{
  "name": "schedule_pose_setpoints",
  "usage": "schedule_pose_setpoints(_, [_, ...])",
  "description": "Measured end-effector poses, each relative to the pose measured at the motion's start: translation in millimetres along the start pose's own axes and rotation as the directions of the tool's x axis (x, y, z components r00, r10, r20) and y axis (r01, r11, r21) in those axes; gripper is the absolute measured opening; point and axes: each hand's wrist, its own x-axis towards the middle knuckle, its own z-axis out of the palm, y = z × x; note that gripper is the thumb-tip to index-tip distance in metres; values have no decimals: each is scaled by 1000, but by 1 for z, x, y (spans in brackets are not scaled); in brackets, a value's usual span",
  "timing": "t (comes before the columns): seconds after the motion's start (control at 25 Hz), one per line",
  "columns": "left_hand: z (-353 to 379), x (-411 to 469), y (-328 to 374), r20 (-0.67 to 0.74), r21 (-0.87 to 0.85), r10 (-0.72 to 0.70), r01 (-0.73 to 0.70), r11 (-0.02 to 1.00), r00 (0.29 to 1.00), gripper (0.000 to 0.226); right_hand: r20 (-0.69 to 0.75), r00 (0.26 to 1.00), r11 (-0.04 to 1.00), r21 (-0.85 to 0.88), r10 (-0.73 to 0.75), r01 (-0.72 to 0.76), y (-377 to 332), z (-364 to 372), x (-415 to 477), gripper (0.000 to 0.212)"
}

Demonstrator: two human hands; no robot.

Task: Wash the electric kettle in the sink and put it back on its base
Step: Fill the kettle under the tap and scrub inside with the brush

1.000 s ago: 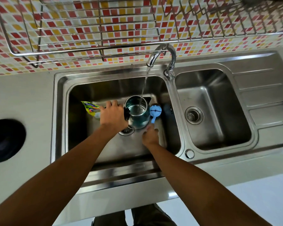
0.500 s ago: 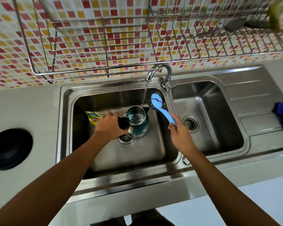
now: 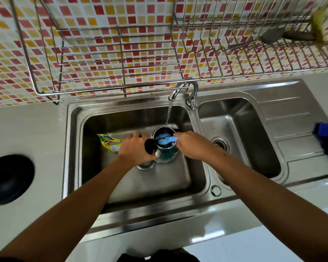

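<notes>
Your two arms reach out from the bottom of the view toward the left bowl of the sink (image 3: 95,167). The kettle (image 3: 166,148) stands there, just beside the round drain (image 3: 145,164). It stands upright, so its long way runs up and down and its open top faces up at you. Its black handle (image 3: 150,146) sticks out to the left. Your left hand (image 3: 135,149) is curled tight around that handle and holds the kettle. Your right hand (image 3: 192,146) is closed on the light blue brush (image 3: 164,140), and the head of the brush sits down inside the open top of the kettle. Half a second ago you held that brush up in the air over the strip between the two bowls; now it has come down into the kettle, and your right hand has moved left with it. The kettle and your left hand have stayed in the same spot. A yellow and green packet (image 3: 110,143) lies on the sink floor just left of your left hand. Farther back, the tap (image 3: 184,87) pours a thin line of water (image 3: 168,114) down to the back rim of the kettle. Behind it a wire rack (image 3: 121,59) hangs on the tiled wall.
</notes>
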Motion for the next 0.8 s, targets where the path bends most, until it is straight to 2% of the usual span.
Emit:
schedule_pose_setpoints(0.08, [5, 3, -3, -7, 51, 36, -36, 998, 999, 84, 135, 990, 994, -93, -44, 57, -6, 9, 29, 33])
schedule_pose_setpoints(0.16, [7, 5, -4, -19, 96, 62, -60, 994, 998, 77, 221, 966, 960, -213, -132, 180, -14, 19, 48, 29])
schedule_pose_setpoints(0.24, [8, 5, -1, -31, 111, 56, -52, 992, 998, 68, 208, 967, 924, -318, -149, 211, -18, 23, 60, 34])
schedule_pose_setpoints(0.32, [7, 5, 0, -41, 110, 33, -29, 993, 999, 60, 150, 982, 902, -396, -118, 169, -22, 21, 67, 34])
schedule_pose_setpoints(0.4, [7, 4, 0, -46, 99, 32, -28, 995, 998, 57, 122, 991, 906, -413, -48, 95, -22, 19, 69, 29])
schedule_pose_setpoints(0.52, [6, 2, 1, -57, 87, 34, -29, 996, 998, 55, 181, 983, 944, -328, 37, 25, -14, 22, 69, 23])
schedule_pose_setpoints(0.64, [8, 3, 1, -63, 95, 21, -14, 995, 998, 54, 261, 965, 981, -184, -10, 59, -14, 25, 69, 25])
schedule_pose_setpoints(0.8, [9, 4, 1, -75, 124, 30, -21, 992, 997, 53, 129, 990, 931, -351, -63, 105, -24, 24, 74, 25])
